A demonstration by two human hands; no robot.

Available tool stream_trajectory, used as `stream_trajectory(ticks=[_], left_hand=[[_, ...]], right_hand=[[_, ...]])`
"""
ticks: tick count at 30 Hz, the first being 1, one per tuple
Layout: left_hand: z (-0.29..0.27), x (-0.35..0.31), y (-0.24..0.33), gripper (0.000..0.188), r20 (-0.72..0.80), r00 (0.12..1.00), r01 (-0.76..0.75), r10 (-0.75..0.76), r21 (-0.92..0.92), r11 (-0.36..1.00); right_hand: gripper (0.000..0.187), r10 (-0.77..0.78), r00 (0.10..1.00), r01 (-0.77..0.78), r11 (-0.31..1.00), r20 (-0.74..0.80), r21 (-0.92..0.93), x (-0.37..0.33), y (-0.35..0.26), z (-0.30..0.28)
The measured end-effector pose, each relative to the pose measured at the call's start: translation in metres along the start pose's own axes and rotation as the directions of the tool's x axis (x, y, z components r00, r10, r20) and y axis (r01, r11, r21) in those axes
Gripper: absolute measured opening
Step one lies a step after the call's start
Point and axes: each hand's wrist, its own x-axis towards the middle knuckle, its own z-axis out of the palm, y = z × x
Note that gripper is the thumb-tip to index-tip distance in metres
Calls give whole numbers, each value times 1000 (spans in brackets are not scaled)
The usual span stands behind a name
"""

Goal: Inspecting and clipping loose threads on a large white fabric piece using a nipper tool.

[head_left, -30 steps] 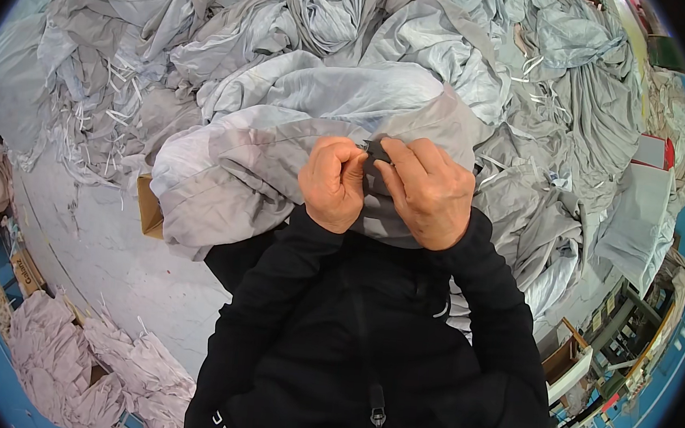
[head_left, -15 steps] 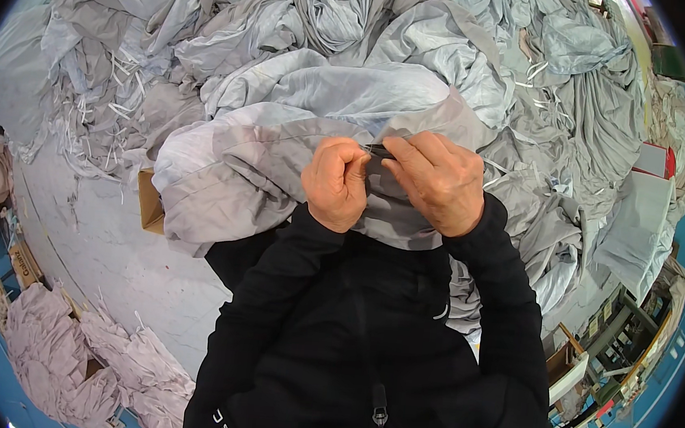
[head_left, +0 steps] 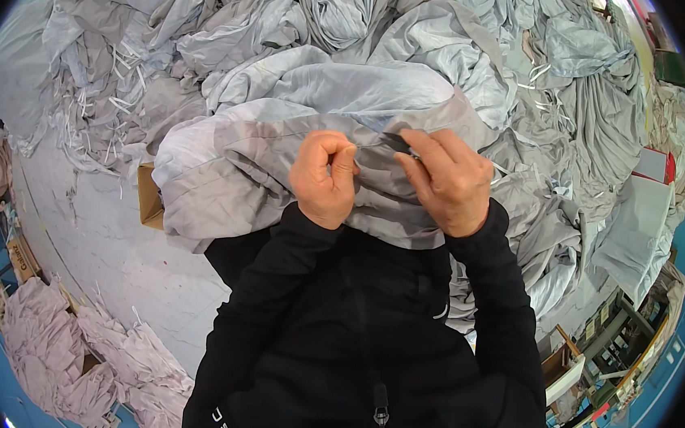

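Grey and pale blue cloth (head_left: 266,150) lies bunched in front of my body, with a seam running across it. Above this cloth my left hand (head_left: 325,180) is closed in a pinch, and a faint thin line like a thread runs from its fingertips toward the right. My right hand (head_left: 450,179) grips small black thread snips (head_left: 396,141) between thumb and fingers, their dark tip pointing left. A short gap separates the two hands. Fingers hide the rear part of the snips.
Heaped grey-blue fabric (head_left: 344,10) with white ties fills the far side of the pale table (head_left: 96,233). A cardboard box (head_left: 150,197) shows at the cloth's left. Pinkish fabric (head_left: 45,351) lies at lower left; a red-edged box (head_left: 655,164) stands at right.
My hands have drawn apart: the left a little left and down, the right slightly right. More of the black snips shows now. The cloth has hardly moved.
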Motion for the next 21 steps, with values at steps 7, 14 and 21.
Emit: stream_trajectory(ticks=[7,14,21], left_hand=[[-8,2,-1,7,93,981,184,-172,-132,974],[-4,7,5,12,193,966,172,-174,28,985],[9,12,-3,24,183,983,-61,25,191,980]], right_hand=[[30,140,989,-144,982,37,122,-9,3,3],[28,159,987,-162,977,32,139,-11,6,8],[29,208,978,-210,963,27,169,-12,3,5]])
